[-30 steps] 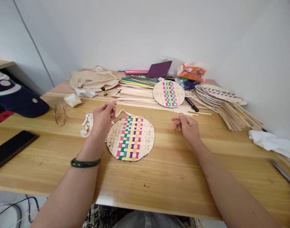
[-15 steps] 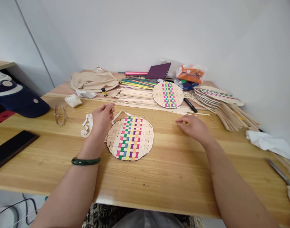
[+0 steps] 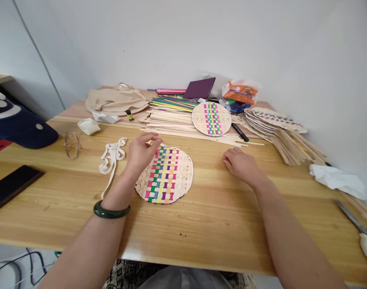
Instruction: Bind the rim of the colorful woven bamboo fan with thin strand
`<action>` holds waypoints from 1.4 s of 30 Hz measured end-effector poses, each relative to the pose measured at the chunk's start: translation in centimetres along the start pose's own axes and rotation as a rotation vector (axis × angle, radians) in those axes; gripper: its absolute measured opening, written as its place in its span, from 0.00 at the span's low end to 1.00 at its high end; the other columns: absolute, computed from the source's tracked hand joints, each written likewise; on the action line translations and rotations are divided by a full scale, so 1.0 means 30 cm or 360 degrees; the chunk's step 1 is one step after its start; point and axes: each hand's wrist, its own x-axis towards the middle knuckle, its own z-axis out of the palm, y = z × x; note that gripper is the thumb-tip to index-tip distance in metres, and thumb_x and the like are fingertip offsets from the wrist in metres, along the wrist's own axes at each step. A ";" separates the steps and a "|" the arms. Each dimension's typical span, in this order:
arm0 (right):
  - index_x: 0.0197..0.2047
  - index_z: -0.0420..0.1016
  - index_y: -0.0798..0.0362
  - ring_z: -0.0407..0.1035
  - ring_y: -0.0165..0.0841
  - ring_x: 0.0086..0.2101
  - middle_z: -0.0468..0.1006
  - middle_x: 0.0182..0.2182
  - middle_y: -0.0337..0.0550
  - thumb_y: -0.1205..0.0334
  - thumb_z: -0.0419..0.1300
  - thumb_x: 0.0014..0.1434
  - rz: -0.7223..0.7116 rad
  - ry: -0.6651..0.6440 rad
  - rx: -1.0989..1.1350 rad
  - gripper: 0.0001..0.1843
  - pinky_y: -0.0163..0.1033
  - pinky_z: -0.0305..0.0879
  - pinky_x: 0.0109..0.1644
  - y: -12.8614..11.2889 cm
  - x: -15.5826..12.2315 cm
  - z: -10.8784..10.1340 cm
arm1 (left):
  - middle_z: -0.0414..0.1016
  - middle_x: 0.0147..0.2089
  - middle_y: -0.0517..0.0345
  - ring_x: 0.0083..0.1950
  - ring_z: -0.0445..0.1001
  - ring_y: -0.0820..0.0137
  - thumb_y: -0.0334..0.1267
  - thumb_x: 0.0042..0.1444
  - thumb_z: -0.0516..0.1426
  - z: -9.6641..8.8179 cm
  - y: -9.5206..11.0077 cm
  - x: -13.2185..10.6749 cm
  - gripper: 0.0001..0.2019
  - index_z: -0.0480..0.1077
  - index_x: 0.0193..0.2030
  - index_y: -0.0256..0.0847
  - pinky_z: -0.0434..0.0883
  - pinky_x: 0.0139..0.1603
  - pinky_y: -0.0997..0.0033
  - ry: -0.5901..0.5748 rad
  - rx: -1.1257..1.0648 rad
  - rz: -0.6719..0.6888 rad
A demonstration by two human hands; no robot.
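Note:
A round woven mat (image 3: 167, 176) with coloured bands down its middle lies on the wooden table (image 3: 219, 216) in front of me. My left hand (image 3: 142, 153), a green bangle on its wrist, is over the mat's upper left rim. Its fingers are bent together at the end of a white cloth strip (image 3: 111, 157). The rest of that strip lies looped on the table to the left. My right hand (image 3: 242, 164) rests palm down on the bare table right of the mat, fingers loose and holding nothing.
A second woven mat (image 3: 211, 119) lies on a pile of bamboo strips (image 3: 171, 120). A stack of mats (image 3: 276, 122) is at the right. Glasses (image 3: 71, 143), a phone (image 3: 11, 185), a cap (image 3: 17, 126), a marker (image 3: 239, 132), tissue (image 3: 336, 180) and scissors (image 3: 356, 224) lie about.
My left hand has slid right along the strip onto the mat's rim, leaving the strip's loops uncovered. My right hand has lowered and settled flat on the table.

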 end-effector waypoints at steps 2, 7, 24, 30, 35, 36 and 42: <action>0.27 0.66 0.51 0.69 0.42 0.38 0.76 0.32 0.47 0.68 0.55 0.54 0.0092 0.0116 0.0088 0.05 0.40 0.61 0.35 0.012 0.001 0.003 | 0.73 0.54 0.51 0.20 0.70 0.80 0.42 0.50 0.60 -0.003 0.010 -0.005 0.09 0.75 0.32 0.37 0.61 0.16 0.78 0.0113 -0.0100 0.0137; 0.35 0.62 0.51 0.73 0.35 0.29 0.75 0.32 0.44 0.62 0.49 0.61 0.0415 0.0569 0.0494 0.04 0.39 0.66 0.30 0.054 0.013 0.020 | 0.76 0.46 0.55 0.19 0.66 0.82 0.40 0.54 0.58 -0.013 0.048 -0.002 0.06 0.72 0.33 0.39 0.59 0.16 0.79 0.0549 -0.0545 0.0198; 0.38 0.63 0.50 0.67 0.34 0.34 0.68 0.34 0.43 0.62 0.50 0.64 -0.0198 0.1410 0.0754 0.03 0.41 0.67 0.35 -0.161 -0.019 0.012 | 0.80 0.35 0.54 0.21 0.72 0.78 0.40 0.54 0.61 0.067 0.109 -0.098 0.09 0.73 0.35 0.36 0.72 0.23 0.77 -0.0193 -0.0901 -0.0119; 0.40 0.64 0.50 0.64 0.40 0.51 0.68 0.50 0.50 0.68 0.50 0.63 -0.0589 0.0762 0.0627 0.05 0.50 0.64 0.54 -0.268 -0.050 0.026 | 0.79 0.46 0.47 0.24 0.77 0.73 0.40 0.54 0.61 0.132 0.134 -0.185 0.10 0.73 0.35 0.34 0.76 0.23 0.75 -0.0759 -0.0906 -0.0551; 0.40 0.65 0.51 0.61 0.40 0.55 0.65 0.56 0.52 0.68 0.52 0.63 -0.0642 0.0643 0.0598 0.04 0.51 0.63 0.57 -0.280 -0.055 0.031 | 0.80 0.45 0.48 0.26 0.78 0.72 0.39 0.55 0.61 0.151 0.131 -0.210 0.09 0.73 0.36 0.34 0.76 0.25 0.75 -0.0978 -0.0994 -0.0821; 0.40 0.65 0.51 0.62 0.40 0.55 0.66 0.56 0.52 0.68 0.52 0.63 -0.0644 0.0648 0.0579 0.04 0.51 0.63 0.57 -0.278 -0.055 0.033 | 0.80 0.44 0.48 0.26 0.78 0.72 0.39 0.55 0.62 0.152 0.126 -0.211 0.09 0.73 0.36 0.35 0.76 0.26 0.75 -0.0999 -0.1013 -0.0839; 0.39 0.66 0.50 0.61 0.42 0.57 0.69 0.56 0.51 0.68 0.52 0.63 -0.0752 0.0697 0.0225 0.05 0.51 0.64 0.56 -0.267 -0.050 0.030 | 0.80 0.35 0.52 0.30 0.79 0.70 0.40 0.51 0.64 0.156 0.099 -0.205 0.09 0.75 0.33 0.35 0.77 0.35 0.70 -0.1049 -0.1064 -0.0908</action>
